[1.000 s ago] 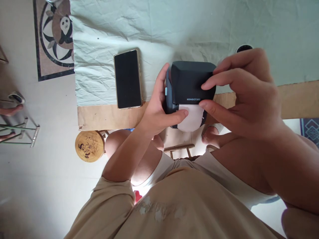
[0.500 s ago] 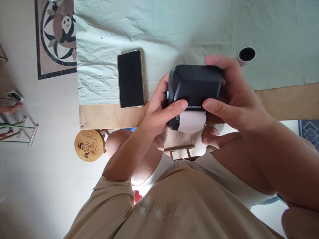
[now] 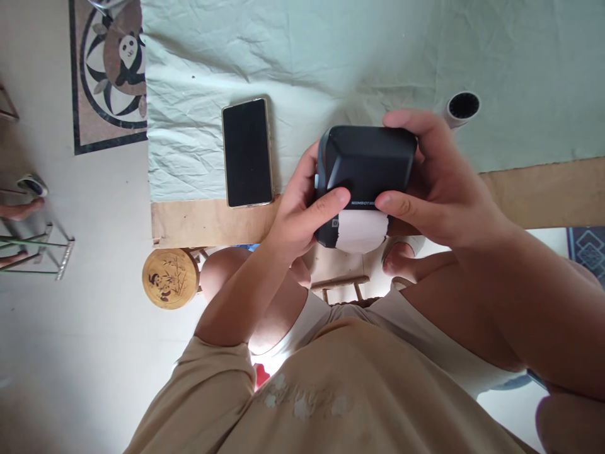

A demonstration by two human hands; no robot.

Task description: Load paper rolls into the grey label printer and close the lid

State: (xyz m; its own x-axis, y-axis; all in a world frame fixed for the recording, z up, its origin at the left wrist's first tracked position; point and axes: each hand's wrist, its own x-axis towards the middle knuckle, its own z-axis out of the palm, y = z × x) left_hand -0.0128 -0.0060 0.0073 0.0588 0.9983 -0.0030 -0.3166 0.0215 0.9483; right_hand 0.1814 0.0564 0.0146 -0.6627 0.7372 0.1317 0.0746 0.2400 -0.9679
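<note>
squarely between both hands (image 3: 302, 211) (image 3: 439, 183), gripped a dark label printer (image 3: 366, 167) each side, paper end (image 3: 358, 230) toward body.

Bare green cloth (image 3: 331, 44) across whole upper frame: open passage above both hands. Phone (image 3: 248, 152) flat on cloth, left of centre, just beside left hand (image 3: 295, 214); narrow gap between. Printer (image 3: 366, 173) held at centre over table edge, blocks middle; right hand (image 3: 437, 183) closes its right side. White tube (image 3: 460, 108) on cloth at upper right, just beyond right-hand fingers, partly hidden. Bare wood strip (image 3: 543, 189) right of centre: open. Round stool (image 3: 170, 278) on floor, lower left, below table edge.
</note>
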